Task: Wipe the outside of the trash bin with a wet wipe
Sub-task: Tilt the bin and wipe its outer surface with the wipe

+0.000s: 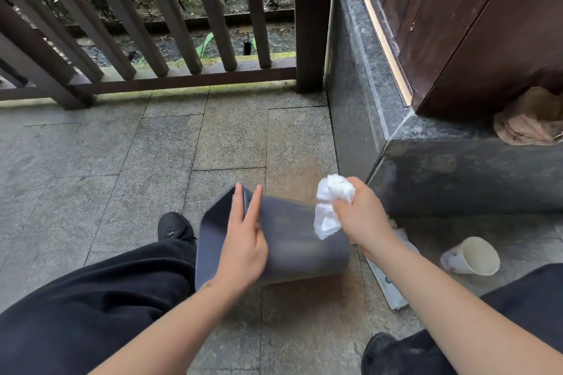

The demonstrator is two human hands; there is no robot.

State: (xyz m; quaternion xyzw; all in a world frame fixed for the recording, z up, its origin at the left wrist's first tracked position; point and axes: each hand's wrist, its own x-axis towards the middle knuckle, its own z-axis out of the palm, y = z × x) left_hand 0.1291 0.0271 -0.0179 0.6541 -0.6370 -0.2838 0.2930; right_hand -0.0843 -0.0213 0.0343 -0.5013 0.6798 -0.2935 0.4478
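Grey plastic made up the trash bin (292, 240), which lay tipped on its side on the stone paving (152, 155) between the person's legs, its mouth turned to the left and its base to the right. The left hand (243, 240) steadied it near the rim, fingers straight and spread, one lying inside the opening and the others flat on the outer wall. The right hand (362, 216) was clamped around a crumpled white wet wipe (330, 207), holding it against, or just above, the upper side of the bin near its base; contact could not be told for certain. Wiping looked to be under way rather than finished, though the blurred wall showed no clear wet or clean patch, so how much remained was a guess; the underside against the paving likely still needed a pass. What could be seen of the bin's inside held nothing. A paper cup (470, 256) lay on its side to the right, empty, and a flat white packet (387, 283) lay beneath the right forearm.
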